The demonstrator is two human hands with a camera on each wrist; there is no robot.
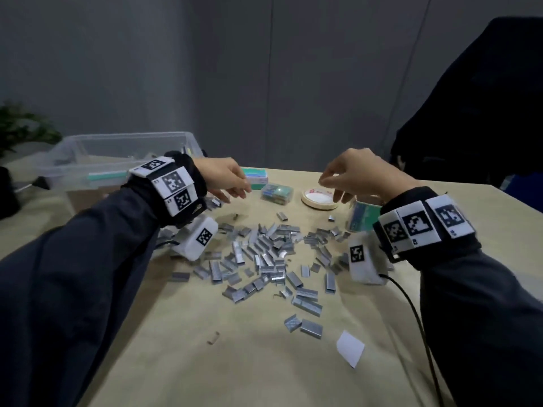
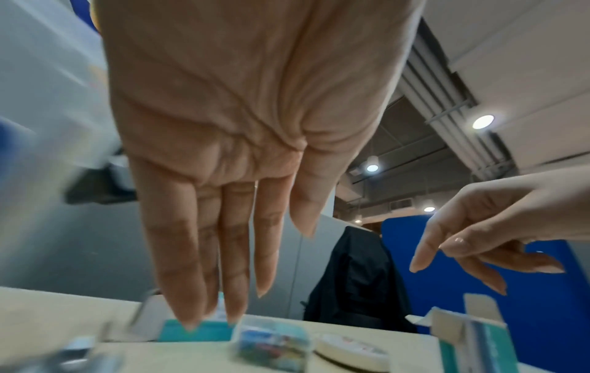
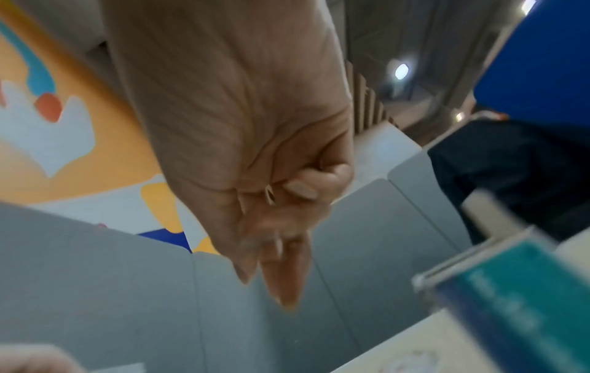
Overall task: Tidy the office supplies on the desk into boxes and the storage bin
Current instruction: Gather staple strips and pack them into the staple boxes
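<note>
Loose strips of silver staples lie scattered over the middle of the beige desk. My left hand reaches forward with straight fingers and holds nothing; its fingertips hover just above a shut teal box. My right hand hangs above the tape roll, and its thumb pinches a small piece of staples against the fingers. An open teal staple box stands just under the right wrist.
A small clear case of coloured clips sits between the teal box and the tape. The clear storage bin stands at the back left. A white paper slip lies near the front. A dark jacket hangs at the right.
</note>
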